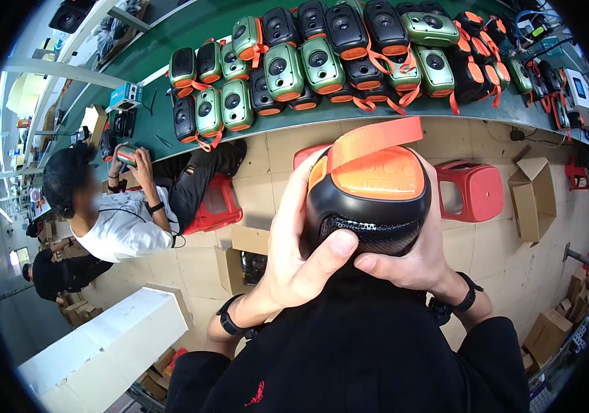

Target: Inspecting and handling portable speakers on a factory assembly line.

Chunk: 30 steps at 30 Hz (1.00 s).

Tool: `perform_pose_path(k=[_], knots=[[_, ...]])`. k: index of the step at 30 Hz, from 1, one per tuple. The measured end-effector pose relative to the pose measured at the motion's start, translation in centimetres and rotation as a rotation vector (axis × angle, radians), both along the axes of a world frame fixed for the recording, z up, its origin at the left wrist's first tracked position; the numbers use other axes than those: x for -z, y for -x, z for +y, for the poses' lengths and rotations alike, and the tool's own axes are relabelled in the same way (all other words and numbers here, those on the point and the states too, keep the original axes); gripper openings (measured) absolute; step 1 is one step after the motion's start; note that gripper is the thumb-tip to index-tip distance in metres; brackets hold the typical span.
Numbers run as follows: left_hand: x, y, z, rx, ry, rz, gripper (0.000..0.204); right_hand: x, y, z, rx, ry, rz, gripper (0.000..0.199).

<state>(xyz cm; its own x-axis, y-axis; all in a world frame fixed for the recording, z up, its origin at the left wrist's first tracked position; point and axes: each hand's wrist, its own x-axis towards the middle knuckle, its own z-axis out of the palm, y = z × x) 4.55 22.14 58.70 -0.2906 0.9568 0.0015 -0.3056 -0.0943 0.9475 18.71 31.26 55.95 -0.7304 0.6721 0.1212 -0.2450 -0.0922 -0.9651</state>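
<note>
Between my two hands I hold a portable speaker (369, 220), black with an orange top panel and a dark mesh front. An orange strap (376, 141) loops up over its top. My left hand (303, 251) wraps the left side, its thumb lying on the mesh. On the other side my right hand (415, 258) is closed round the body, thumb tip near the left thumb. The rest of the fingers are mostly hidden behind the speaker. It is held up in front of my chest, apart from the bench.
Many green and black speakers (283, 72) stand in rows on the green bench (267, 124) ahead. Red stools (484, 193) and an open cardboard box (533, 199) sit on the floor. At left, a seated person (119, 220) holds another speaker (128, 154). A white pillar-like block (112, 344) is lower left.
</note>
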Motion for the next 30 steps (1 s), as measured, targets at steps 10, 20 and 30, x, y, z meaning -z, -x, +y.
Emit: perform_pose_path(k=[10, 20, 30], knots=[[-0.3, -0.7, 1.8, -0.129, 0.051, -0.088, 0.074, 1.4, 0.8, 0.4, 0.433, -0.609, -0.169, 0.108], [0.1, -0.3, 3.6, -0.124, -0.200, 0.095, 0.074, 0.8, 2.2, 1.3, 0.581, -0.905, -0.142, 0.105], [-0.2, -0.4, 3.8, -0.157, -0.216, 0.010, 0.071, 1.3, 2.2, 1.3, 0.585, -0.896, -0.181, 0.108]])
